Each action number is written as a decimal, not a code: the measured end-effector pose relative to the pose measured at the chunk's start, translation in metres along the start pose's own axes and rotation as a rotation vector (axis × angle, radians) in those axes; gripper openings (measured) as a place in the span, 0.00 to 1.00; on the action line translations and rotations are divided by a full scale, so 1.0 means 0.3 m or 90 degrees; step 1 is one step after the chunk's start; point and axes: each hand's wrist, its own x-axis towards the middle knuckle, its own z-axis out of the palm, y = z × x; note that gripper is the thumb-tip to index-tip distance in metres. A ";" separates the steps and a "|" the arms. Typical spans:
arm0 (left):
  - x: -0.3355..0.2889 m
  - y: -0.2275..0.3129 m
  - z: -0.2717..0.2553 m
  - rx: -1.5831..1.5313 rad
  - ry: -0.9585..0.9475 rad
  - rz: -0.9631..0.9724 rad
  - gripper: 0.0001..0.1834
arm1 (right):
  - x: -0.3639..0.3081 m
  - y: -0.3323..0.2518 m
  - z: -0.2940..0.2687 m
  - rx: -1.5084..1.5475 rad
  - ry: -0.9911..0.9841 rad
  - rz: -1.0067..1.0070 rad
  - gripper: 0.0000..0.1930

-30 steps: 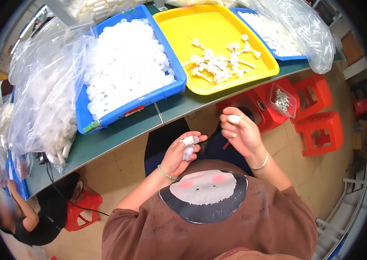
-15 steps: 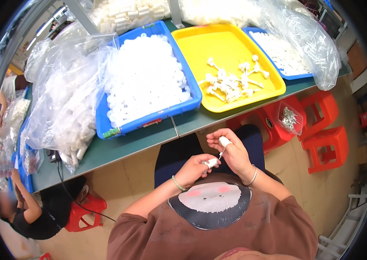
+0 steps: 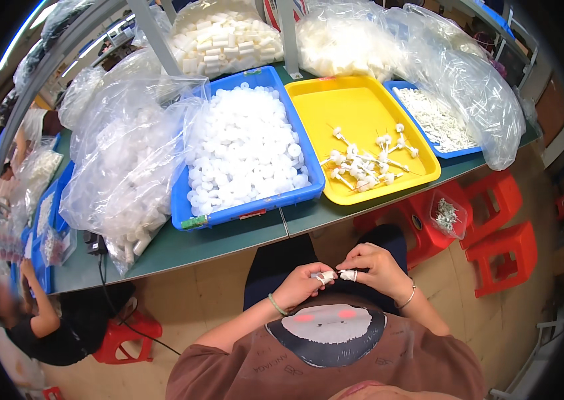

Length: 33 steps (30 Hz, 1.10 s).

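Observation:
My left hand [image 3: 301, 285] and my right hand [image 3: 379, 272] are close together above my lap, fingertips almost meeting. Both are closed in a pinch. White wrapping or a white piece shows at the fingertips of each, and I cannot tell which. Whatever small part lies between the fingers is mostly hidden. Ahead of the hands, a yellow tray [image 3: 325, 107] holds a loose pile of white pieces with thin stems [image 3: 365, 167]. To its left stands a blue tray [image 3: 315, 170] heaped with small white round plastic parts [image 3: 245, 147].
A blue tray with small white parts [image 3: 432, 117] lies at the right, partly under a clear bag [image 3: 489, 120]. Bulging bags [image 3: 119, 160] line the left and back of the green table [image 3: 229, 241]. Red stools [image 3: 505, 260], one bearing a clear box [image 3: 447, 215], stand right. A co-worker [image 3: 49, 320] sits left.
My right hand has come down level with my left, and the fingertips face each other. A thin stem visible between the hands earlier no longer shows. The whole view has shifted, with the table lower.

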 end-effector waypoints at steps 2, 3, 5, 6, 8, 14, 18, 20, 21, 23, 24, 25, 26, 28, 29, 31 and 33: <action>0.001 -0.003 0.001 0.014 0.004 0.013 0.09 | 0.004 -0.017 -0.010 -0.085 0.028 -0.040 0.09; 0.000 -0.002 0.002 0.016 0.002 0.017 0.09 | 0.004 -0.023 -0.012 -0.104 0.036 -0.043 0.08; -0.001 0.001 0.002 0.024 0.006 0.025 0.09 | 0.007 -0.025 -0.005 -0.135 0.034 -0.058 0.08; -0.001 0.001 0.002 0.030 0.010 0.027 0.09 | 0.007 -0.022 0.007 -0.147 0.023 -0.067 0.07; 0.001 -0.002 -0.001 0.032 0.016 0.027 0.08 | 0.013 -0.038 0.029 -0.113 0.024 -0.075 0.07; 0.003 -0.004 -0.005 0.009 0.033 0.024 0.08 | 0.013 -0.016 0.050 -0.118 0.056 -0.057 0.06; 0.010 -0.008 -0.012 -0.105 0.047 0.013 0.10 | 0.019 -0.016 0.059 -0.082 0.133 -0.043 0.06; 0.014 -0.017 -0.029 -0.277 0.044 -0.015 0.13 | 0.023 -0.016 0.053 -0.079 0.164 -0.002 0.06; 0.020 -0.023 -0.048 -0.398 0.033 -0.036 0.15 | 0.022 -0.007 0.055 -0.067 0.190 -0.001 0.06; 0.027 -0.030 -0.064 -0.555 0.009 -0.075 0.18 | 0.021 0.015 0.068 -0.043 0.243 -0.001 0.07; 0.030 -0.032 -0.067 -0.593 -0.003 -0.093 0.19 | 0.020 0.009 0.072 -0.014 0.255 0.025 0.06; 0.032 -0.033 -0.068 -0.631 -0.015 -0.112 0.20 | 0.027 0.009 0.079 -0.012 0.281 0.016 0.06; 0.035 -0.034 -0.067 -0.611 -0.025 -0.094 0.19 | 0.035 0.011 0.088 -0.010 0.307 0.007 0.05; 0.039 -0.047 -0.058 -0.578 -0.047 -0.067 0.19 | 0.034 0.010 0.102 -0.036 0.335 0.003 0.05; 0.039 -0.049 -0.057 -0.569 -0.033 -0.070 0.18 | 0.034 0.008 0.106 -0.063 0.338 0.003 0.05; 0.042 -0.047 -0.056 -0.551 -0.007 -0.077 0.17 | 0.032 0.011 0.110 -0.110 0.338 -0.007 0.06; 0.043 -0.039 -0.051 -0.541 0.026 -0.081 0.15 | 0.033 0.016 0.110 -0.151 0.329 -0.029 0.06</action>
